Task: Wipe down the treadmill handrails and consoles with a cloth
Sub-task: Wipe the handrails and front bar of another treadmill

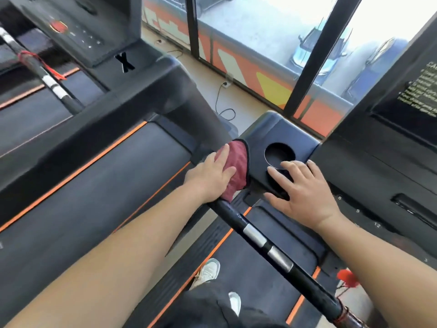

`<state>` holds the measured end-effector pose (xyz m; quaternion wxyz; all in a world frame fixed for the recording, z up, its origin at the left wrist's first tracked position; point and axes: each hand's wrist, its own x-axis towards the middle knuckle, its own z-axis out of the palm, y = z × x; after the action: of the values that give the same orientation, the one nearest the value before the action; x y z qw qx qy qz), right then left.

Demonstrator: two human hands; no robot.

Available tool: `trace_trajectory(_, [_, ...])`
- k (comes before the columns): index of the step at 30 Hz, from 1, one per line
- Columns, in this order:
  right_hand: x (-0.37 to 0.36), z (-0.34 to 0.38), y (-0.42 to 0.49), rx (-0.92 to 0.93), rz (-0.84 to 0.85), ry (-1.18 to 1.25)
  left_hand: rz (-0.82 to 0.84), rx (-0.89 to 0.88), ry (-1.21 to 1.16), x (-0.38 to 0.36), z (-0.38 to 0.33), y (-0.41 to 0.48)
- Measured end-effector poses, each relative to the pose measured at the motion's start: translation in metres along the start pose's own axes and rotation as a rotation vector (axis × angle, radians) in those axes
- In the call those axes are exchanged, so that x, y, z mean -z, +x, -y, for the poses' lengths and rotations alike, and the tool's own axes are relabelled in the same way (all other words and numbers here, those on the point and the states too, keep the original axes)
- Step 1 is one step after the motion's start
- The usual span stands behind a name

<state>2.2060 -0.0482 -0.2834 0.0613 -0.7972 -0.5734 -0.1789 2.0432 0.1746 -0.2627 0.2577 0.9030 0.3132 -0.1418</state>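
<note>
Red cloth (236,169) bunched on black handrail (267,245), beside dark console (281,129) cupholder

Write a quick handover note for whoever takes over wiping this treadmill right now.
Left hand: flat on the red cloth, pressing it on the upper end of the handrail, by the console tray.
Right hand: open, empty, resting on the tray beside the cup holder.
Done: cannot tell which surfaces are already wiped.
To do: likely the rail down past its silver grip plates, the tray and the console panel.
</note>
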Motion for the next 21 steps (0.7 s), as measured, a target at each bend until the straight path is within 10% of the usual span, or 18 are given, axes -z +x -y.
trace_trajectory(10, [0.001, 0.002, 0.002, -0.024, 0.021, -0.006, 0.002, 0.094, -0.264, 0.005, 0.030, -0.015])
trace_trajectory(21, [0.001, 0.001, 0.003, -0.054, 0.015, 0.006, -0.020, 0.079, 0.156, -0.021, 0.062, -0.096])
